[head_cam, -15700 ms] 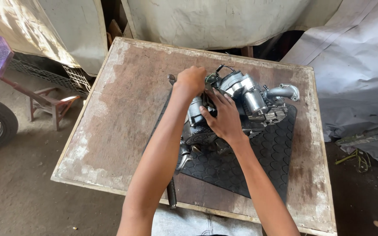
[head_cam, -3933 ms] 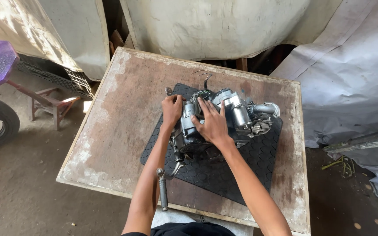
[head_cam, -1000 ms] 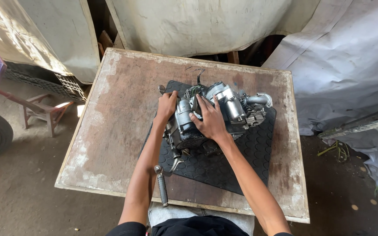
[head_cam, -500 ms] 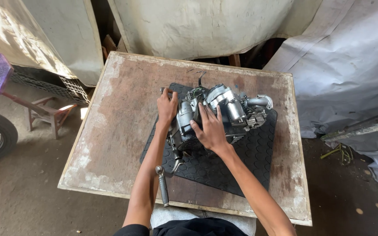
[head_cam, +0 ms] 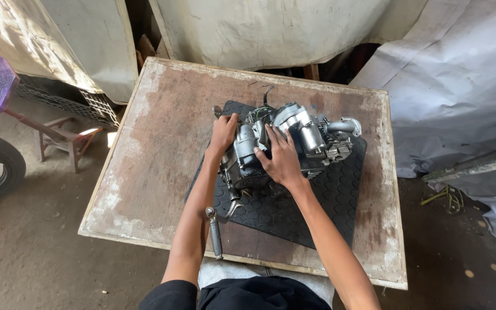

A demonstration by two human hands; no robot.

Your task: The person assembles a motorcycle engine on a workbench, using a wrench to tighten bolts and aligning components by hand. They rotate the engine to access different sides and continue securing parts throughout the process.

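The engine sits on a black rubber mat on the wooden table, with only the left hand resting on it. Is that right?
Not quite. The head view shows both hands on the engine: the left hand and the right hand. It does sit on the black rubber mat on the wooden table.

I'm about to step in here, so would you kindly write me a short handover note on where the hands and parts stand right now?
Left hand: resting on the near-left side of the small engine, not gripping.
Right hand: flat on top of the engine.
The engine sits on a black rubber mat on the worn wooden table.
A metal lever tool lies loose near the front edge, untouched.
Engine looks assembled; no loose parts visible.
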